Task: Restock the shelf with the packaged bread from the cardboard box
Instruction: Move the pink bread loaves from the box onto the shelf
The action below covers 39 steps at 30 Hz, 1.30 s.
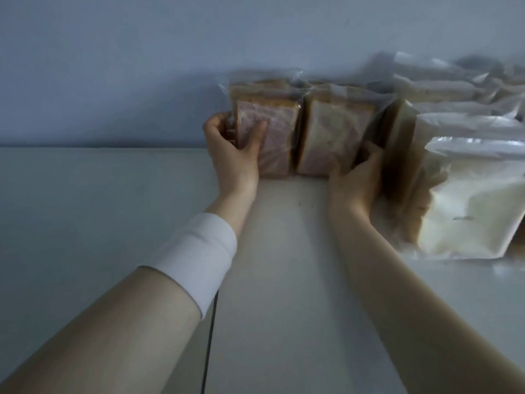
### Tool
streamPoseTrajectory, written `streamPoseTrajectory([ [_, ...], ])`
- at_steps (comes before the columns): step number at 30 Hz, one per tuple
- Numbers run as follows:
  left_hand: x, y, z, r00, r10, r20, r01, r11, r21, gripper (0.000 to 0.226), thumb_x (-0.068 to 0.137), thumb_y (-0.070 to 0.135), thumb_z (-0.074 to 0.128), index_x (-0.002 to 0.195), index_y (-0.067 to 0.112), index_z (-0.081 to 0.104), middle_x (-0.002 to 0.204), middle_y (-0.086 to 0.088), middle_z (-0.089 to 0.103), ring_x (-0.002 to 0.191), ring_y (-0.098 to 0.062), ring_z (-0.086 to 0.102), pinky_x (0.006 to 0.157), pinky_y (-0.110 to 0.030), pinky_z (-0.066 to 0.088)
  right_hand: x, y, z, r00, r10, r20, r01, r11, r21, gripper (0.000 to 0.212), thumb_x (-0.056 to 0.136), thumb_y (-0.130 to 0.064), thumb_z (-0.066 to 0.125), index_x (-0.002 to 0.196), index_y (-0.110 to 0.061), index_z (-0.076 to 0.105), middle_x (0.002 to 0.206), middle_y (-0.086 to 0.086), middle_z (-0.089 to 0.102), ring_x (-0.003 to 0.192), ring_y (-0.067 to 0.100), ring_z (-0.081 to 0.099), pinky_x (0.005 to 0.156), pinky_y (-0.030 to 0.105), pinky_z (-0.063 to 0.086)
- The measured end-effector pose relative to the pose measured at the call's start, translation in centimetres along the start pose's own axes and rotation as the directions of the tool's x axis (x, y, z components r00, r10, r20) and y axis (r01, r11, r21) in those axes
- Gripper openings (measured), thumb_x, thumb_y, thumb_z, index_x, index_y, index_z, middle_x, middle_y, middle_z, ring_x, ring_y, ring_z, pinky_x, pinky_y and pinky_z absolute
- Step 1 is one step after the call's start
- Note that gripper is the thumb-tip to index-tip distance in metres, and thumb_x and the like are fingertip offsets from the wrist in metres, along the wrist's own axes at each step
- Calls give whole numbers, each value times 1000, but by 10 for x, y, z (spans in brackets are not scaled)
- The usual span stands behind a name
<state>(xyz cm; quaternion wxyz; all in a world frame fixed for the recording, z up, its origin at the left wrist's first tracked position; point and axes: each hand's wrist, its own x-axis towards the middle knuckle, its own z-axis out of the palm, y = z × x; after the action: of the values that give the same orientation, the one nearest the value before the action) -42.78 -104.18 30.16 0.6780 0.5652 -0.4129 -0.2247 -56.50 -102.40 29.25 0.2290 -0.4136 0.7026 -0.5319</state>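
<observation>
Two hands, a left hand (235, 149) and a right hand (355, 177); three bread packs standing in a row, the left pack (272, 137), the middle pack (335, 132) and the right pack (400, 143), which is turned edge-on; one big pale bag (471, 206) at the front right; behind it more bags (443, 89), at least four, too blurred for an exact count; one shelf (85, 223); one wall (113, 66); one white band (199, 257) on the left forearm; one thin dark cord (211, 322).
</observation>
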Motion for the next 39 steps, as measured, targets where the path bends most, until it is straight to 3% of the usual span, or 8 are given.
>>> streamPoseTrajectory([
  [5,-11,12,-12,998,-16,67,10,996,89,63,83,19,67,132,-3,35,128,-16,48,114,-20,49,101,-21,37,-14,-5,-12,986,-78,146,104,979,-175,78,88,-26,60,147,-10,12,153,11,22,142,26,19,118,40,13],
  [8,-30,20,-36,991,115,63,-130,927,351,73,84,26,65,141,0,26,144,-17,36,135,-26,33,113,-32,21,-41,-7,-22,968,-188,166,223,949,-224,84,90,-29,56,148,-8,-1,157,14,5,145,26,4,118,38,5],
  [12,-74,42,-74,894,262,362,-443,634,634,60,86,25,61,138,8,36,142,-14,41,133,-31,34,106,-35,24,-87,-11,-51,921,-287,264,372,851,-370,72,91,-30,52,147,-13,11,154,13,13,141,30,11,112,41,12],
  [15,-108,60,-94,714,148,685,-686,343,641,55,88,27,56,137,13,37,143,-11,37,133,-29,31,107,-38,24,-119,-9,-89,853,-354,383,513,706,-489,63,93,-30,49,146,-15,18,151,8,22,140,27,15,114,39,15],
  [18,-142,76,-104,585,1,811,-790,224,570,52,88,27,54,136,15,38,147,-14,26,136,-30,22,109,-41,20,-147,1,-139,807,-394,439,590,576,-566,54,92,-27,50,141,-14,30,143,8,37,133,28,30,108,38,24],
  [26,-278,155,-73,361,-158,919,-882,263,391,45,90,22,52,131,10,37,132,-16,36,121,-35,37,97,-43,33,-206,41,-323,924,-157,349,379,496,-781,51,90,-21,54,138,-15,37,141,8,36,132,28,28,103,39,27],
  [33,-471,212,28,-35,-138,990,-925,379,20,49,85,37,60,123,16,38,128,-15,39,121,-33,38,97,-42,34,-239,100,-542,993,47,107,65,536,-842,50,87,-16,56,134,-14,37,132,17,37,123,35,35,96,47,39],
  [39,-692,209,114,-383,-170,908,-851,446,-276,52,82,43,61,119,14,38,129,-15,37,124,-34,34,101,-44,32,-301,229,-729,952,247,-178,-278,468,-839,46,87,-16,57,130,-15,41,130,14,39,121,33,37,94,46,38],
])
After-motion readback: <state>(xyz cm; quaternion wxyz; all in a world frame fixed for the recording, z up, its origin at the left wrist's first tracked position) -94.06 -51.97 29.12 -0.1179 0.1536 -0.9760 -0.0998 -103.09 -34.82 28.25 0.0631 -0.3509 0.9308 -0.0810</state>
